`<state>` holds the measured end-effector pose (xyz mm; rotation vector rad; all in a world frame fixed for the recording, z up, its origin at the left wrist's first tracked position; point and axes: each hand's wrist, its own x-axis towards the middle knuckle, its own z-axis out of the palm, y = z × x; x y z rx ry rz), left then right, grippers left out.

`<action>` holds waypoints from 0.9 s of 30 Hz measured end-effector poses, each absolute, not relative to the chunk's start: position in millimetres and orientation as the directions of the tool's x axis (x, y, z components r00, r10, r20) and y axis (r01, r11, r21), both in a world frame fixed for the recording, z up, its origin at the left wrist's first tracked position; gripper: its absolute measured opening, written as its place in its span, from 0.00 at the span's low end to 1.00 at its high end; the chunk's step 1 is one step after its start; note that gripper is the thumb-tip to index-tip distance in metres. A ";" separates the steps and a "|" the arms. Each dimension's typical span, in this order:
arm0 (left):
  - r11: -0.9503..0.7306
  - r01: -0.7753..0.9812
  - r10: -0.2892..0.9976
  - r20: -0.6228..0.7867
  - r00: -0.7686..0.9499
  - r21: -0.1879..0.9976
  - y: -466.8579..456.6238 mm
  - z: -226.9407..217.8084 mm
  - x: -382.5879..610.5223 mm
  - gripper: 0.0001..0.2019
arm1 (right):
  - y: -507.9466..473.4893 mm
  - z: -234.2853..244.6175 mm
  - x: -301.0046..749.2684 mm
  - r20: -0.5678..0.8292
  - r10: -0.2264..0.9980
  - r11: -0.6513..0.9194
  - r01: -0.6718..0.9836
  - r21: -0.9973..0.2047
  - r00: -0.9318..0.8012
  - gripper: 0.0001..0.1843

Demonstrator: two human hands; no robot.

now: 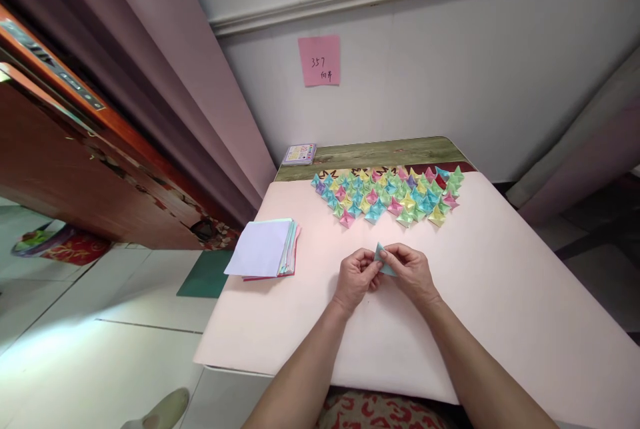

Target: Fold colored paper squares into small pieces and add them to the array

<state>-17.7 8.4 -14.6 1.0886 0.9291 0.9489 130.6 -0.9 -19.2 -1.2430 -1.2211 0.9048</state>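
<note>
A small folded piece of light blue paper (384, 259) is pinched between both my hands just above the pale pink table top (500, 295). My left hand (356, 277) grips its left side with fingers curled. My right hand (411, 270) holds the right side, fingers closed on it. Beyond my hands lie several small folded paper shapes (390, 197) in blue, green, yellow and pink, packed in rows. A stack of square paper sheets (265, 249) with a pale lilac sheet on top rests at the table's left edge.
A small colourful packet (300, 154) lies on the wooden strip at the table's far left corner. A pink note (319, 60) is stuck on the wall behind. Curtains hang left and right. A green mat (206, 275) lies on the tiled floor at left.
</note>
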 end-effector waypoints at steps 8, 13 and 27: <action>0.166 -0.104 0.929 -0.120 0.350 0.981 5.0 -11.3 -16.4 0.15 | -2.0 -14.9 130.9 0.112 0.973 0.103 0.057 -0.993 0.203 0.16; 0.165 -0.122 0.928 -0.112 0.354 0.979 7.4 -14.2 -18.2 0.15 | -1.2 -15.9 130.7 0.112 0.972 0.112 0.011 -0.994 0.207 0.16; 0.140 -0.291 0.954 -0.050 0.295 0.946 13.0 -17.3 -21.0 0.15 | -4.5 -8.9 129.8 0.550 0.816 0.434 0.442 -0.785 0.177 0.09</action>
